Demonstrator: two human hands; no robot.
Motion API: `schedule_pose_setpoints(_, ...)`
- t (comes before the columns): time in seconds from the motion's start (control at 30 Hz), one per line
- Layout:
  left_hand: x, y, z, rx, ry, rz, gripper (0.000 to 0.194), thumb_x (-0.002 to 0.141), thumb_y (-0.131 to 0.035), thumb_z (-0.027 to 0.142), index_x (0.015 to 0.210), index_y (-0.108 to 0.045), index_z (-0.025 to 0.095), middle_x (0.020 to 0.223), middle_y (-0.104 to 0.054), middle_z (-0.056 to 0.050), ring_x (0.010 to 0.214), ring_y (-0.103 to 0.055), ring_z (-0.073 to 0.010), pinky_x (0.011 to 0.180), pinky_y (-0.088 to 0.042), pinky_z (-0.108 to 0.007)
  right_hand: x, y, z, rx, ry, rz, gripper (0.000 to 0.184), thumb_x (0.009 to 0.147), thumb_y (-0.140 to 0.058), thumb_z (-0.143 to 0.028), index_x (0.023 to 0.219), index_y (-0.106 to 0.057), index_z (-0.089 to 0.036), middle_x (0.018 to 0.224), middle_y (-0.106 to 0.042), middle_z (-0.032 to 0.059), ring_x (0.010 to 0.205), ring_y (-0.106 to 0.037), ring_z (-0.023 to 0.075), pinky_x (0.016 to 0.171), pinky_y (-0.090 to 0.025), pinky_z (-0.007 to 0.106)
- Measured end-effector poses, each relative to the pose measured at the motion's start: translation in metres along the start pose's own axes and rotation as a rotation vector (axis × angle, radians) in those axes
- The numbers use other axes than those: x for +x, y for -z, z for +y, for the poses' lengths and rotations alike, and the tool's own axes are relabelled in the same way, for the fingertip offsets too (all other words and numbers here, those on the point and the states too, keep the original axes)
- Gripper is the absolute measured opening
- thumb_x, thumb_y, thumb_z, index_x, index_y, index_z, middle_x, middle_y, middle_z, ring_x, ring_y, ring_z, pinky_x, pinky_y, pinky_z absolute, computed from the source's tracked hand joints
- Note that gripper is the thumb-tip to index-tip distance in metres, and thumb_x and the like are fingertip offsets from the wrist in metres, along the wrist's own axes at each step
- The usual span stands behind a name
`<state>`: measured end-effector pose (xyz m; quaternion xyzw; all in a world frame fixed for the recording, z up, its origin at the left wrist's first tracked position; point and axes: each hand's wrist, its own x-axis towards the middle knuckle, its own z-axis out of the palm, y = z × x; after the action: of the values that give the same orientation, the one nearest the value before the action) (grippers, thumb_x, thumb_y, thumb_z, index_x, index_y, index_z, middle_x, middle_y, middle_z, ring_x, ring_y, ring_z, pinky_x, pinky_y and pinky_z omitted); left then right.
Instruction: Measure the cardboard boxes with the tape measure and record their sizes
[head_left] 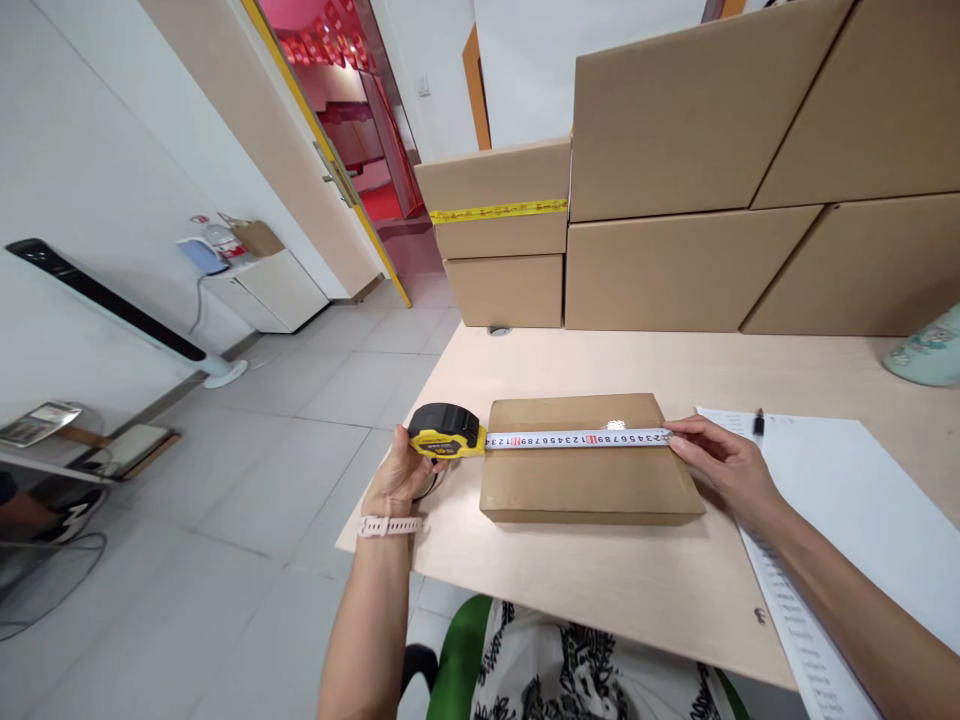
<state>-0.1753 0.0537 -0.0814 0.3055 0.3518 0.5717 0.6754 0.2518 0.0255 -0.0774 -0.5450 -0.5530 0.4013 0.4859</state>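
Note:
A flat brown cardboard box lies on the pale wooden table. Off its left edge, my left hand is wrapped round a black and yellow tape measure. The white blade, with black and red numbers, runs straight across the top of the box to its right side. There, my right hand pinches the blade's end between thumb and fingers at the box's right edge.
Stacked large cartons line the back of the table, one banded with yellow tape. To the right are paper sheets, a black pen and a light green patterned container. Tiled floor lies beyond the table's left edge.

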Motion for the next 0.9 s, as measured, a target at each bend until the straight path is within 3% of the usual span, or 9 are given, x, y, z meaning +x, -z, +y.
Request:
schedule_pose_setpoints(0.07, -0.001, 0.001, 0.0, 0.035, -0.015, -0.042, 0.047, 0.065, -0.083, 0.048, 0.091, -0.066, 0.013, 0.08, -0.07, -0.006, 0.06, -0.062, -0.0154, 0.043, -0.046, -0.022, 0.001, 0.0, 0.001, 0.014, -0.023, 0.001, 0.029, 0.072, -0.075, -0.051, 0.092, -0.075, -0.03, 0.097, -0.069, 0.0036, 0.088, -0.062, 0.0218, 0.079, -0.051, 0.035)
schedule_pose_setpoints(0.17, -0.002, 0.006, 0.0, 0.106, -0.015, -0.109, 0.025, 0.086, -0.068, 0.034, 0.1, -0.063, 0.013, 0.089, -0.067, -0.003, 0.066, -0.062, -0.012, 0.053, -0.052, -0.024, 0.001, -0.001, 0.0, 0.019, -0.024, -0.003, 0.031, 0.071, -0.075, -0.052, 0.091, -0.074, -0.028, 0.096, -0.07, 0.0044, 0.088, -0.063, 0.0223, 0.078, -0.052, 0.035)
schedule_pose_setpoints(0.23, -0.002, 0.011, -0.001, 0.15, -0.013, -0.141, 0.022, 0.093, -0.059, 0.03, 0.107, -0.061, 0.014, 0.096, -0.065, -0.004, 0.073, -0.063, -0.0129, 0.062, -0.055, -0.028, 0.001, -0.001, -0.001, 0.024, -0.021, -0.009, 0.032, 0.071, -0.075, -0.053, 0.09, -0.074, -0.028, 0.095, -0.07, 0.0045, 0.087, -0.063, 0.022, 0.077, -0.052, 0.034)
schedule_pose_setpoints(0.4, -0.001, 0.025, -0.002, 0.226, -0.039, -0.173, 0.028, 0.092, -0.059, 0.032, 0.114, -0.059, 0.015, 0.109, -0.064, -0.007, 0.087, -0.064, -0.0179, 0.073, -0.057, -0.036, 0.002, 0.0, -0.001, 0.028, -0.026, -0.017, 0.03, 0.071, -0.075, -0.053, 0.089, -0.074, -0.028, 0.096, -0.069, 0.0038, 0.087, -0.063, 0.0211, 0.077, -0.051, 0.033)
schedule_pose_setpoints(0.9, -0.002, 0.031, -0.002, 0.315, -0.048, -0.178, 0.029, 0.092, -0.059, 0.033, 0.116, -0.058, 0.016, 0.11, -0.063, -0.007, 0.088, -0.064, -0.0183, 0.074, -0.057, -0.037, 0.003, 0.001, 0.001, 0.025, -0.016, -0.023, 0.031, 0.071, -0.075, -0.053, 0.089, -0.073, -0.028, 0.097, -0.069, 0.004, 0.089, -0.062, 0.0214, 0.078, -0.051, 0.033)
